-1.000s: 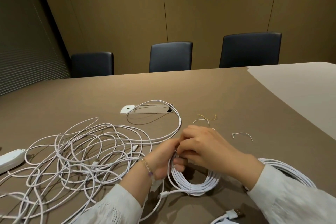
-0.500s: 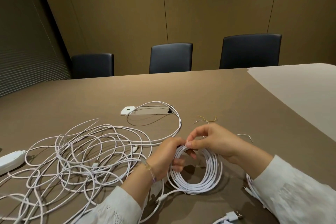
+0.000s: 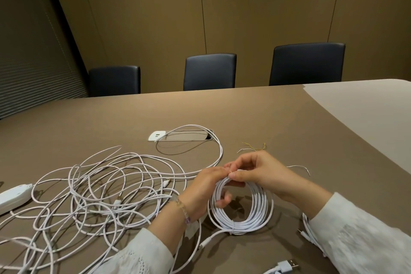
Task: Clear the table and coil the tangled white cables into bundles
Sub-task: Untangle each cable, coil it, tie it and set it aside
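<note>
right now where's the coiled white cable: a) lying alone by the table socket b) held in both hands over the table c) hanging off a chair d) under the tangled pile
b: the left hand and right hand both hold the top of the coiled cable, its lower loops near the table.

Dim warm light, soft shadows, wide-angle bending, blurred lower edges.

Cables (image 3: 106, 187) white; coiled bundle (image 3: 242, 213) white; table (image 3: 255, 115) matte brown; chairs (image 3: 210, 71) black; wall panels (image 3: 255, 11) tan; sleeves (image 3: 142, 258) white, eyelet-patterned; twist tie (image 3: 254, 146) yellow
</note>
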Motion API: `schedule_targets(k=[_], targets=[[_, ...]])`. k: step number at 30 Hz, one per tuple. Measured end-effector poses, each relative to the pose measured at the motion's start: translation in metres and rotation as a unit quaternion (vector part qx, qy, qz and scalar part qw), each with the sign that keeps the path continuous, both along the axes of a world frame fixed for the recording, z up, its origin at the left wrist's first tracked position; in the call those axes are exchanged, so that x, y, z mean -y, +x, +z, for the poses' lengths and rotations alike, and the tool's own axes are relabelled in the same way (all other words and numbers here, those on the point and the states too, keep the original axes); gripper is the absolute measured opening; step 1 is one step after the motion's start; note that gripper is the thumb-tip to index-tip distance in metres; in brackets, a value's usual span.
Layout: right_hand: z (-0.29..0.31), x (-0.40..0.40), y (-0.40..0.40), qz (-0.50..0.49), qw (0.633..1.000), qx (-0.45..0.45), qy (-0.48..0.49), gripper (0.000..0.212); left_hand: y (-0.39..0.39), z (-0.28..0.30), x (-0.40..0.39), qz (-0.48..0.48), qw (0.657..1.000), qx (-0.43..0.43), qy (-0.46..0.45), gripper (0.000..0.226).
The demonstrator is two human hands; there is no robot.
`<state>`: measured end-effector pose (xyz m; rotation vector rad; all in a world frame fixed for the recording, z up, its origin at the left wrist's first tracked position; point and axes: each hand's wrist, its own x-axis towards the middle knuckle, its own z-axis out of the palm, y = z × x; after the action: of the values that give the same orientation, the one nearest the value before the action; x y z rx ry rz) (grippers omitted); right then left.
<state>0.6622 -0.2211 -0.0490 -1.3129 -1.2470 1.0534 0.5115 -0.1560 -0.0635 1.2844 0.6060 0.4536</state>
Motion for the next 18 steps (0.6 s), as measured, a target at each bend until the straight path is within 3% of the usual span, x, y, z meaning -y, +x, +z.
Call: schedule_targets(k=[7, 10, 14, 18], targets=[[-0.003, -0.002, -0.001, -0.018, 0.999, 0.019, 0.023, 0.006, -0.002, -0.004, -0.008, 0.016, 0.998, 0.034, -0.05, 0.024], [-0.001, -0.004, 0.0, -0.032, 0.997, 0.052, 0.044, 0.004, -0.001, -0.007, -0.01, 0.017, 1.0, 0.005, 0.005, 0.035], [-0.002, -0.005, 0.003, -0.049, 0.994, 0.078, 0.06, 0.004, -0.001, -0.014, -0.013, 0.042, 0.996, 0.002, 0.078, 0.012], [-0.002, -0.005, 0.004, -0.062, 0.992, 0.091, 0.068, 0.007, -0.004, -0.013, -0.012, 0.032, 0.994, -0.001, 0.107, 0.02]])
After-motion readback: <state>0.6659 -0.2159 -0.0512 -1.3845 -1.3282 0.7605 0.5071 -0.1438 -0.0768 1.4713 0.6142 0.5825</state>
